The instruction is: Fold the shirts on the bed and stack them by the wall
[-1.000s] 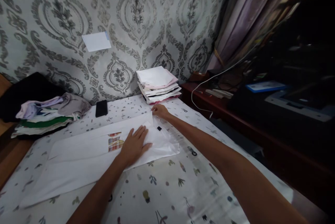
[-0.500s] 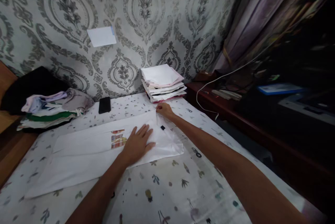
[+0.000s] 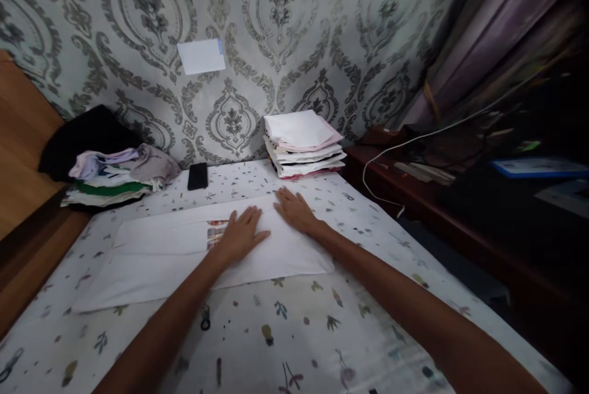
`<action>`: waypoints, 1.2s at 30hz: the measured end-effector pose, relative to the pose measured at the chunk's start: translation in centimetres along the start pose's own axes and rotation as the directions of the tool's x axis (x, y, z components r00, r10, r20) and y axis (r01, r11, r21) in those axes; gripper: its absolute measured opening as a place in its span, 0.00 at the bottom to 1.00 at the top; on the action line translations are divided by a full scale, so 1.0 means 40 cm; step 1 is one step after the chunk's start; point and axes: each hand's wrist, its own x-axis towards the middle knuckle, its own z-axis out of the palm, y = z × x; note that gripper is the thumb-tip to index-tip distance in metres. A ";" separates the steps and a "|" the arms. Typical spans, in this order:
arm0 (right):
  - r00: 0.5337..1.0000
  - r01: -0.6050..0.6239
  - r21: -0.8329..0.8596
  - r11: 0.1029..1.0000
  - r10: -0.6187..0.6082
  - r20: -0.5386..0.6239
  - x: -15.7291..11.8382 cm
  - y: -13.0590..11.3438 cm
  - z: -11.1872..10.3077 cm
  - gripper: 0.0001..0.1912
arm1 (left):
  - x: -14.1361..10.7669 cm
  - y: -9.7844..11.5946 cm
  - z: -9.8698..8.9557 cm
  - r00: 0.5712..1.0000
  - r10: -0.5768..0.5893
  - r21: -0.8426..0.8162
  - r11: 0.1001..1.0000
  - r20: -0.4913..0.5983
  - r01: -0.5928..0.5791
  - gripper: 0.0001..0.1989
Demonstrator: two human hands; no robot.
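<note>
A white shirt lies folded into a long strip across the patterned bedsheet. A plaid, multicoloured print shows near its middle, partly covered by my fingers. My left hand rests flat on the shirt, over the right side of the print, fingers stretched out. To the right of it, my right hand lies palm down on the shirt's far right part, its fingers spread and holding nothing.
A stack of folded clothes stands against the wall. A black phone lies left of it. Another clothes pile sits at far left by a wooden board. At right, a white cable hangs over a dark red table edge.
My right hand has let go of the shirt's far edge and now lies flat. The right end of the shirt, loose and wrinkled before, looks smoother. The view has shifted left.
</note>
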 end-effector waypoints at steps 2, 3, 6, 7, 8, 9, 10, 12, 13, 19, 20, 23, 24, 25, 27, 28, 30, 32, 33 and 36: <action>0.999 -0.020 -0.021 1.000 0.021 0.031 -0.001 0.012 0.006 0.28 | 0.002 -0.036 -0.015 0.996 -0.087 0.006 0.996 0.035 0.087 0.35; 0.999 -0.020 -0.030 0.999 0.021 0.034 0.000 0.017 0.009 0.28 | -0.001 -0.054 -0.022 0.992 -0.119 0.003 0.993 0.050 0.119 0.35; 1.000 -0.008 -0.056 0.998 0.008 0.006 0.006 0.025 0.021 0.28 | -0.022 -0.102 -0.046 0.982 -0.166 -0.008 0.986 0.091 0.167 0.35; 1.000 -0.009 -0.062 0.998 0.008 -0.016 0.008 0.028 0.027 0.28 | -0.034 -0.117 -0.055 0.981 -0.169 -0.010 0.985 0.096 0.171 0.34; 1.000 -0.005 -0.059 0.998 0.003 -0.026 0.010 0.031 0.033 0.28 | -0.049 -0.133 -0.064 0.981 -0.170 -0.012 0.985 0.095 0.172 0.34; 0.999 -0.001 -0.057 0.998 -0.001 -0.035 0.013 0.034 0.039 0.29 | -0.066 -0.150 -0.074 0.980 -0.174 -0.016 0.984 0.093 0.176 0.34; 0.999 0.007 -0.056 0.998 -0.010 -0.046 0.015 0.037 0.045 0.29 | -0.088 -0.168 -0.084 0.979 -0.185 -0.021 0.982 0.090 0.188 0.35; 0.998 0.024 -0.057 0.998 -0.027 -0.062 0.019 0.044 0.053 0.30 | -0.141 -0.210 -0.104 0.969 -0.233 -0.036 0.971 0.077 0.237 0.35; 0.997 0.027 -0.059 0.998 -0.031 -0.067 0.021 0.046 0.056 0.30 | -0.171 -0.233 -0.113 0.961 -0.266 -0.044 0.962 0.073 0.269 0.35; 0.996 0.020 -0.072 0.997 -0.026 -0.080 0.025 0.047 0.062 0.29 | -0.341 -0.380 -0.129 0.915 -0.402 -0.079 0.911 0.038 0.404 0.34; 0.997 0.020 -0.071 0.997 -0.025 -0.076 0.026 0.046 0.062 0.29 | -0.361 -0.403 -0.128 0.915 -0.404 -0.099 0.909 0.026 0.404 0.33; 0.998 0.016 -0.060 0.998 -0.019 -0.057 0.029 0.046 0.063 0.30 | -0.411 -0.473 -0.133 0.908 -0.408 -0.228 0.896 -0.091 0.380 0.31; 0.998 0.017 -0.054 0.998 -0.020 -0.057 0.030 0.047 0.063 0.30 | -0.428 -0.496 -0.139 0.893 -0.421 -0.280 0.887 -0.160 0.368 0.30; 0.998 0.021 -0.048 0.999 -0.024 -0.062 0.032 0.048 0.063 0.29 | -0.447 -0.519 -0.148 0.864 -0.451 -0.322 0.871 -0.225 0.370 0.28; 0.997 0.032 -0.035 0.999 -0.035 -0.075 0.033 0.048 0.061 0.27 | -0.489 -0.561 -0.167 0.795 -0.531 -0.368 0.830 -0.293 0.419 0.24; 0.997 0.032 -0.030 0.999 -0.034 -0.076 0.032 0.044 0.057 0.27 | -0.510 -0.577 -0.175 0.768 -0.572 -0.375 0.805 -0.287 0.459 0.21; 0.997 0.013 -0.031 0.999 -0.016 -0.072 0.027 0.024 0.044 0.25 | -0.548 -0.598 -0.185 0.737 -0.634 -0.375 0.759 -0.235 0.533 0.16; 0.996 0.011 -0.047 0.999 -0.015 -0.084 0.013 -0.018 0.025 0.25 | -0.572 -0.603 -0.186 0.731 -0.656 -0.379 0.735 -0.188 0.563 0.13; 0.995 0.030 -0.053 0.998 -0.035 -0.098 0.004 -0.048 0.015 0.26 | -0.578 -0.601 -0.185 0.728 -0.664 -0.383 0.725 -0.170 0.572 0.12; 0.973 0.206 -0.027 0.978 -0.208 -0.102 -0.036 -0.163 -0.003 0.27 | -0.577 -0.592 -0.186 0.722 -0.680 -0.393 0.704 -0.131 0.592 0.08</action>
